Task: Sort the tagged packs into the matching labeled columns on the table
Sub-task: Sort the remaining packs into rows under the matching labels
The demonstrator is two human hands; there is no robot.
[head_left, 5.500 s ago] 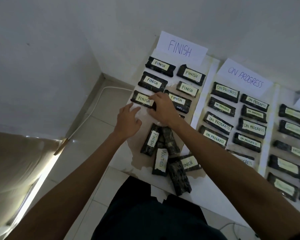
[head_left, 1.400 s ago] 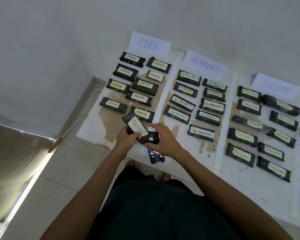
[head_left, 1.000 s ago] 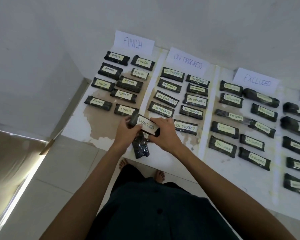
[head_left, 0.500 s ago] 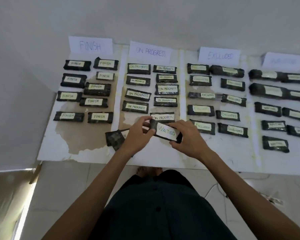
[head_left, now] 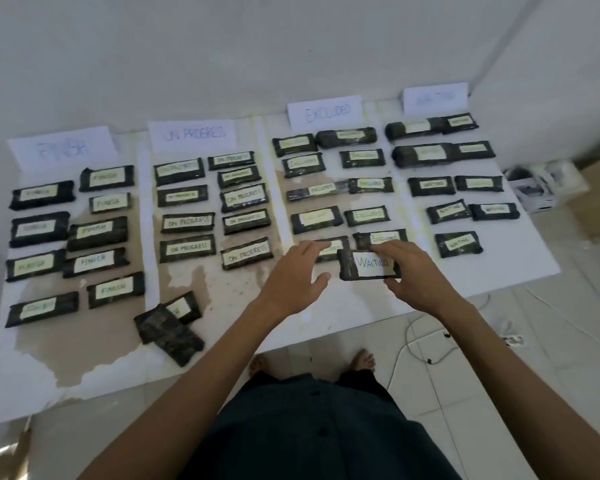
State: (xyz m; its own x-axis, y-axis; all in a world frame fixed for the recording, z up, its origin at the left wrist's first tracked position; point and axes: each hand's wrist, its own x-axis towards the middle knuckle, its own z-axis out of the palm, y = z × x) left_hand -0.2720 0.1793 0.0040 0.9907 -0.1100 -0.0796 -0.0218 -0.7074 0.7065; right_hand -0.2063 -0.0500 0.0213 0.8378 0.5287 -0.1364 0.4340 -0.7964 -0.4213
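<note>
While the right hand (head_left: pixel 417 277) pinches a dark rectangular wrapped pack tagged WAITING (head_left: pixel 368 264), the left hand (head_left: pixel 291 277) hovers just beside it, fingers spread.

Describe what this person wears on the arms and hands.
Nothing: the left hand and right hand are bare, no gloves, rings or watch in view, and both forearms are bare with no sleeve showing. The torso wears a dark buttoned garment.

Dark wrapped pack (head_left: pixel 347 268) — white WAITING tag (head_left: pixel 373 262) facing up — held level over the near end of the EXCLUDED column (head_left: pixel 336 203).
</note>
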